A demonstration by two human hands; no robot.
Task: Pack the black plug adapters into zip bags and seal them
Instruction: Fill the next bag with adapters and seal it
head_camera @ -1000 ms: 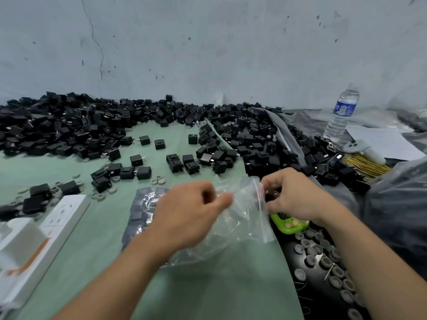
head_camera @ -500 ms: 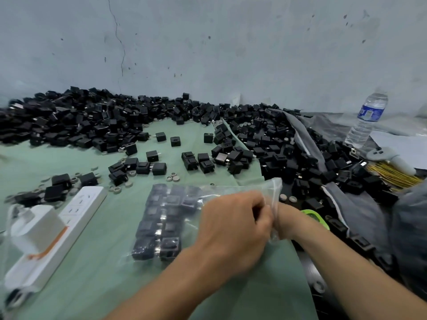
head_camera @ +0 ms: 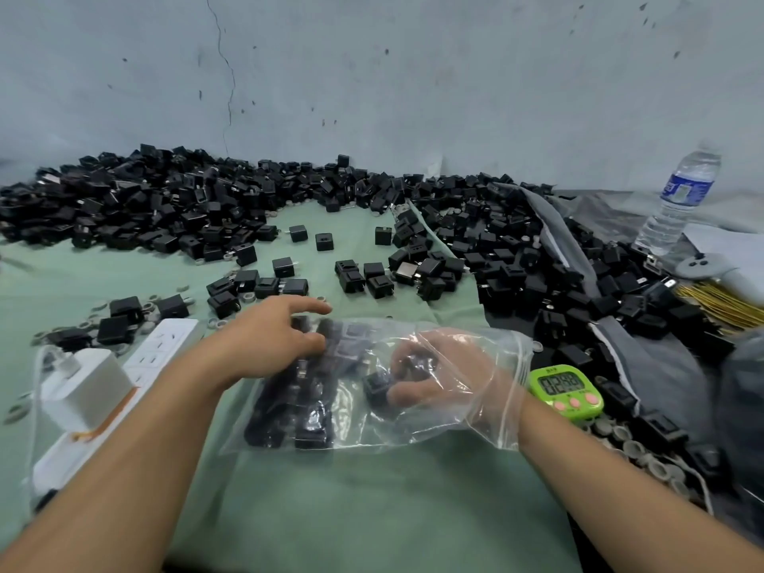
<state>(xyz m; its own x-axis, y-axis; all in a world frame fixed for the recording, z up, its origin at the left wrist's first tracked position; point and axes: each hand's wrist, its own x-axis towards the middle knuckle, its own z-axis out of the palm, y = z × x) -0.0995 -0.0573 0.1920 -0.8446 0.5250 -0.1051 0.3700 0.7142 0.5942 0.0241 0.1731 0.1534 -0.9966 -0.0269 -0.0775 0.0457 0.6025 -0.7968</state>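
A clear zip bag [head_camera: 413, 432] lies flat on the green cloth, its mouth facing right. Several black plug adapters [head_camera: 297, 411] sit in rows in its left half. My right hand [head_camera: 446, 374] is inside the bag up to the wrist and pinches one black plug adapter [head_camera: 377, 386] between thumb and fingers. My left hand [head_camera: 268, 341] rests on top of the bag's upper left part, with the index finger stretched out. A big heap of loose black adapters [head_camera: 165, 208] runs along the back wall and down the right side.
A white power strip [head_camera: 161, 349] with a white charger [head_camera: 82, 390] lies at the left. A green timer [head_camera: 564, 388] stands just right of the bag's mouth. A water bottle [head_camera: 678, 200], gold ties [head_camera: 727, 299] and grey rings [head_camera: 636, 448] are further right.
Both hands pinched the bag's mouth before. Now my right hand has gone into the bag with an adapter, and my left hand has moved left onto the bag's top.
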